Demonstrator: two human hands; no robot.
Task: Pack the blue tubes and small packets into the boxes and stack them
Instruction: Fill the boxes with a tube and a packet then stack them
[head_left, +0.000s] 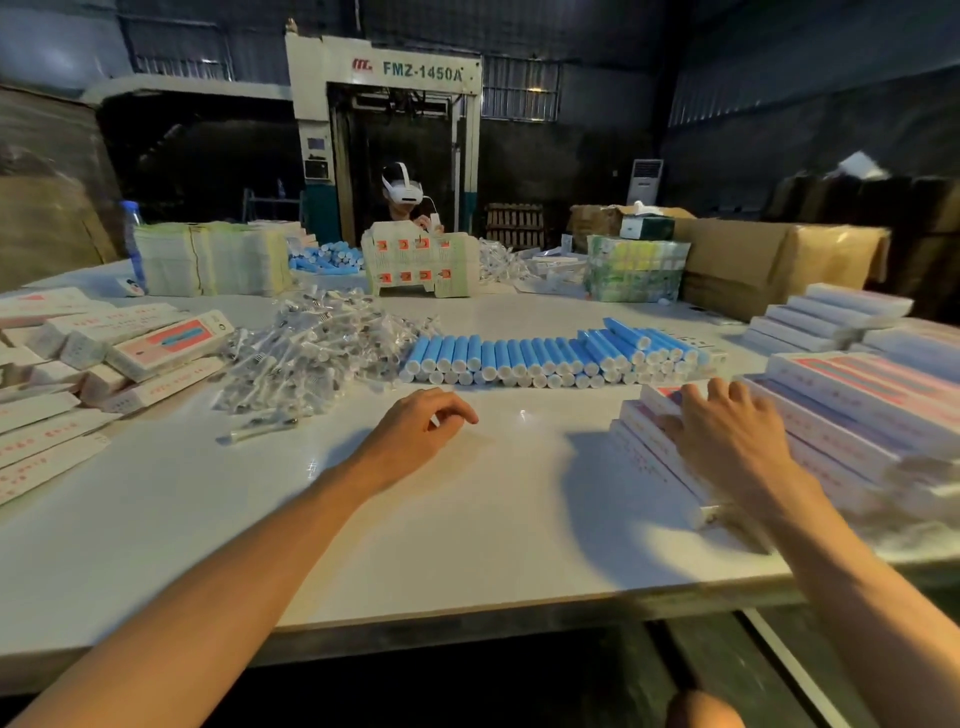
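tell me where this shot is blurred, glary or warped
Head view: hall behind dim, table lit; a small glare spot on it between left hand and right hand; right hand casts a shadow to its left; boxes at the right edge smeared; tubes sharp; wide lens bows the table's edges.

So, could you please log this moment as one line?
left hand: loosely curled, empty | right hand: rests on stacked boxes | blue tubes: on table
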